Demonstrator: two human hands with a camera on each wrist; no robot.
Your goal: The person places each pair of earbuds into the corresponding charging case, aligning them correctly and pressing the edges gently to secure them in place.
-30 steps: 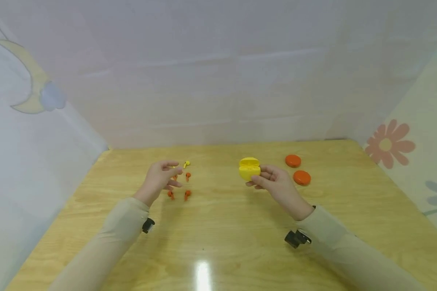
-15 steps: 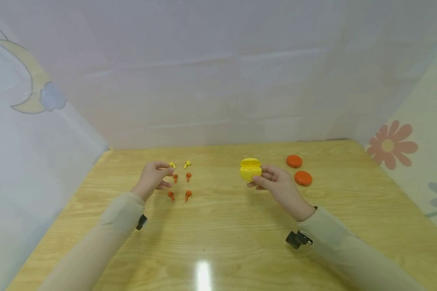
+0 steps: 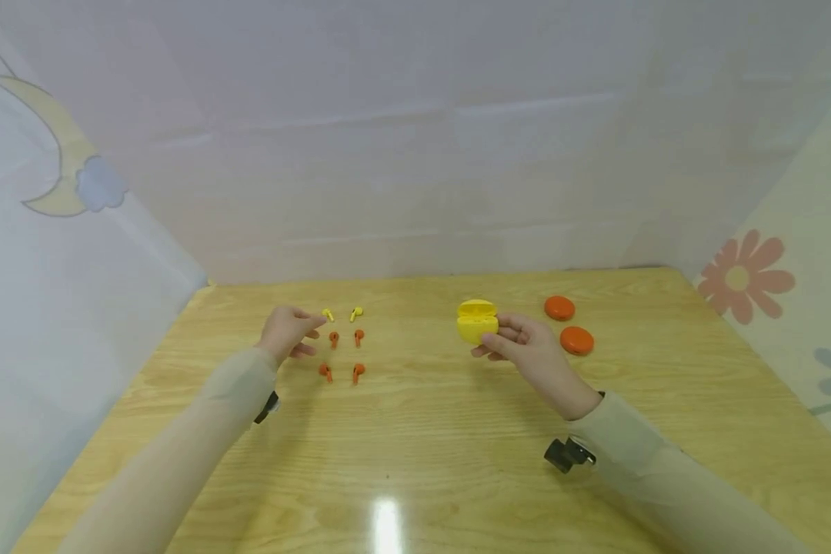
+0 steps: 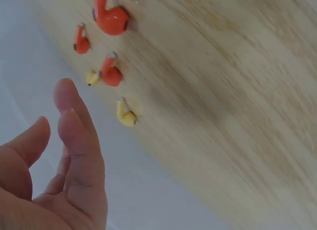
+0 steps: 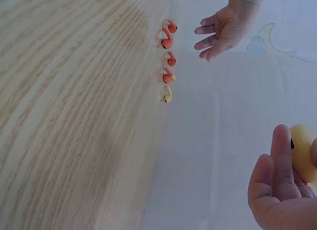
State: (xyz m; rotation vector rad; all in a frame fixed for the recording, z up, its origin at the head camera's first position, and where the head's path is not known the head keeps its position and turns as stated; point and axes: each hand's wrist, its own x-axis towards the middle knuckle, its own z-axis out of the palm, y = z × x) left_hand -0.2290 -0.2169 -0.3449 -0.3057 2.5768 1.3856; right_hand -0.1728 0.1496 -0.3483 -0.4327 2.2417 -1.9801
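Observation:
My right hand (image 3: 526, 348) holds a yellow earbud case (image 3: 477, 329) above the table, its lid raised and its inside facing me. In the right wrist view the fingers wrap the rounded side of that case. My left hand (image 3: 287, 332) hovers over the left of the table, fingertips close beside a yellow earbud (image 3: 328, 315); thumb and fingers stand apart with nothing between them in the left wrist view. A second yellow earbud (image 3: 356, 313) lies just right of the first. Nearer me, several orange earbuds (image 3: 358, 338) lie in two rows of pairs.
Two round orange cases (image 3: 559, 308), both with lids down, lie to the right of my right hand. The wooden table (image 3: 415, 431) meets a pale cloth wall (image 3: 415, 185) at its far edge. Black wrist cameras (image 3: 569, 454) hang below my sleeves.
My left hand has drawn back leftward from over the earbuds, uncovering the left yellow one and an orange one. The right hand with the yellow case has hardly moved.

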